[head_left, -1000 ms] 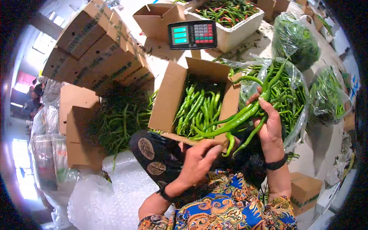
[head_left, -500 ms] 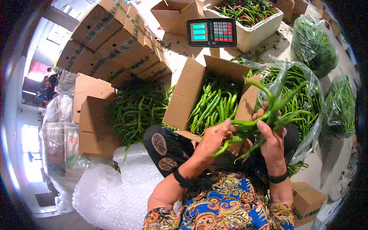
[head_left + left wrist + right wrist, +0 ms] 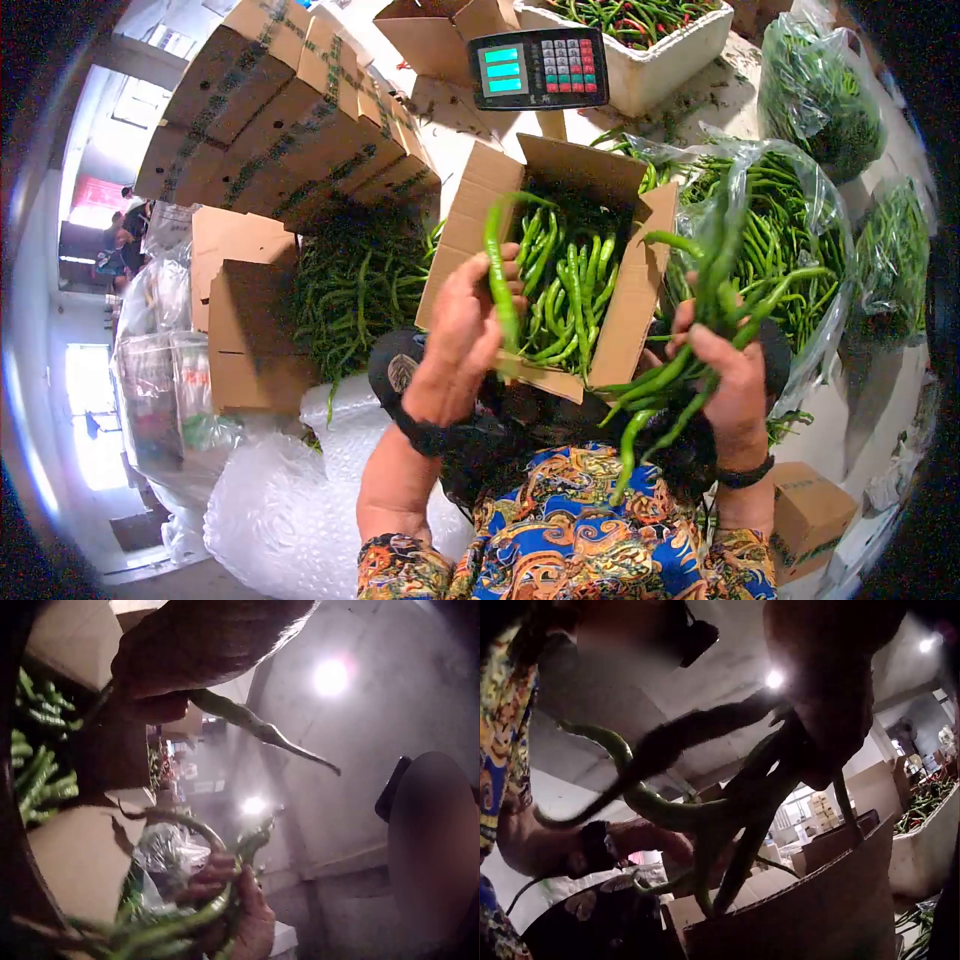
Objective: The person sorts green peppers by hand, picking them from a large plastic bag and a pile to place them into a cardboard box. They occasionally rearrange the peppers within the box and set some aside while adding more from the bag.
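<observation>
In the head view the left hand (image 3: 467, 312) holds one long green pepper (image 3: 497, 265) over the left side of an open cardboard box (image 3: 467, 205). Green peppers (image 3: 573, 290) lie inside that box. The right hand (image 3: 727, 385) grips a bunch of long peppers (image 3: 668, 375) to the right of the box, with stems and tips sticking out both ways. In the left wrist view a pepper (image 3: 255, 724) sticks out from under the near hand. The right wrist view shows the bunch (image 3: 727, 817) dark against the light, beside the box edge.
A scale display (image 3: 540, 68) stands behind the box. Right of the box lies an open plastic bag of peppers (image 3: 790, 225), with more bags beyond. Stacked cartons (image 3: 270, 120), a dark green pile (image 3: 355, 290) and bubble wrap (image 3: 290, 500) are on the left.
The left hand has moved away from the bunch, up and left over the box, with a single pepper. The right hand still grips the bunch, slightly farther right. The head view has shifted.
</observation>
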The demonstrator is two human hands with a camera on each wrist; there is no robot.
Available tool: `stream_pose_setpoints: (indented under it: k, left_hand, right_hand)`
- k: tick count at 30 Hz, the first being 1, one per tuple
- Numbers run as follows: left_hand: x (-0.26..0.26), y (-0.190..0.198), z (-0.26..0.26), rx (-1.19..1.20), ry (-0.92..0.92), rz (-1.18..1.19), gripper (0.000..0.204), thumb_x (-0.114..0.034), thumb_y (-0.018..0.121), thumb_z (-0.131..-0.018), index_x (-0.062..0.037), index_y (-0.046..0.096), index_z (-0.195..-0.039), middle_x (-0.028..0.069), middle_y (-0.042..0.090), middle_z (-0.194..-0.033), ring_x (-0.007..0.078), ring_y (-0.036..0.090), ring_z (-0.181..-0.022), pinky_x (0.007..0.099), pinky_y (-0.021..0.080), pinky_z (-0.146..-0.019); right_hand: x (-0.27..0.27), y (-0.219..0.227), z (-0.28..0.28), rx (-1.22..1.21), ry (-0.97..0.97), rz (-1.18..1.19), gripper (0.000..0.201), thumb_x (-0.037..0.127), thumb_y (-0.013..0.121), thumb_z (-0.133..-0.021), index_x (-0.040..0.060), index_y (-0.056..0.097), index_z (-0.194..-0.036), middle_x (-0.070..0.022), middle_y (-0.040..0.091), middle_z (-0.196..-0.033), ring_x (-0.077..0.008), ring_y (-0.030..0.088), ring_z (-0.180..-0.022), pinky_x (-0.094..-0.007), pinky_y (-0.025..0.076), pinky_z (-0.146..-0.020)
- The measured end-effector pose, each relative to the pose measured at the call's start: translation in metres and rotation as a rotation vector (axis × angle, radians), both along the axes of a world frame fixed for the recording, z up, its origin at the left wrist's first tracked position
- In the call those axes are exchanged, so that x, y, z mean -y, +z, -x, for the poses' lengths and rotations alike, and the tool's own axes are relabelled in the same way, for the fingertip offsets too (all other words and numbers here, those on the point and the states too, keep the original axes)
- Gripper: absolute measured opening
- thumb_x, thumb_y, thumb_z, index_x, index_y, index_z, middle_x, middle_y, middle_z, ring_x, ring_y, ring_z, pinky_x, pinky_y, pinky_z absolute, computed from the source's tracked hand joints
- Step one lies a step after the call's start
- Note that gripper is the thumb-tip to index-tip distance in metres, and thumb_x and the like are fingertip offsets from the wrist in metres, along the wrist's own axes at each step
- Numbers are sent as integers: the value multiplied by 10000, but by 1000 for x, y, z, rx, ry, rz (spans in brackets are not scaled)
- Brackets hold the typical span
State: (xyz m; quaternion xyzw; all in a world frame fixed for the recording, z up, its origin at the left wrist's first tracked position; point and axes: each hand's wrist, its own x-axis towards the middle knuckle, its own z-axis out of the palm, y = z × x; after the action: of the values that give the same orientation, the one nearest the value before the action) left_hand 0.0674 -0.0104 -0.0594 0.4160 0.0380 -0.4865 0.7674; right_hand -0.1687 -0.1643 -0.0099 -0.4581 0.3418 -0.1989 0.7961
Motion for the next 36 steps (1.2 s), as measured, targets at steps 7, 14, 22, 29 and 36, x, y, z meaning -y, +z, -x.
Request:
stream_pose_setpoints:
  k: [7, 14, 22, 29, 36]
  left_hand:
    - [-9, 37, 0, 400, -180, -370, 323, -244, 486, -961, -1, 550, -1164, 17, 569, -791, 78, 527, -664, 195, 453, -606]
    - [19, -25, -30, 598, -81, -606, 310, -226, 477, -964, 12, 541, -1152, 59, 632, -864, 106, 567, -691, 239, 482, -637]
    - [31, -8, -30, 1411, -242, -699, 334, -131, 640, -848, -2, 591, -1152, 158, 622, -1120, 278, 651, -901, 371, 501, -834]
    - [59, 20, 1, 1633, -615, -249, 273, -113, 656, -846, 9, 631, -1088, 107, 667, -963, 212, 641, -868, 331, 500, -800]
    - [32, 27, -31, 523, -619, -423, 240, -239, 562, -928, -20, 641, -987, 5, 622, -764, 69, 556, -624, 203, 404, -519]
  right_hand:
    - [30, -3, -6, 329, -43, -297, 634, 167, 593, -817, -42, 341, -1361, -44, 494, -848, -106, 446, -695, -255, 420, -593]
    - [32, -30, -33, 477, 160, -572, 605, 170, 567, -846, -38, 319, -1357, -60, 475, -816, -112, 447, -664, -269, 414, -555]
    - [38, -44, -28, 561, 171, -803, 583, 125, 543, -828, -32, 358, -1358, -99, 542, -833, -132, 504, -668, -283, 445, -566]
    - [26, -43, -34, 520, 249, -803, 599, 146, 572, -793, -51, 379, -1325, -118, 543, -817, -126, 509, -579, -261, 431, -460]
    - [33, -30, -24, 363, 272, -659, 807, 150, 638, -746, -68, 232, -1409, -101, 542, -810, -83, 443, -527, -185, 388, -378]
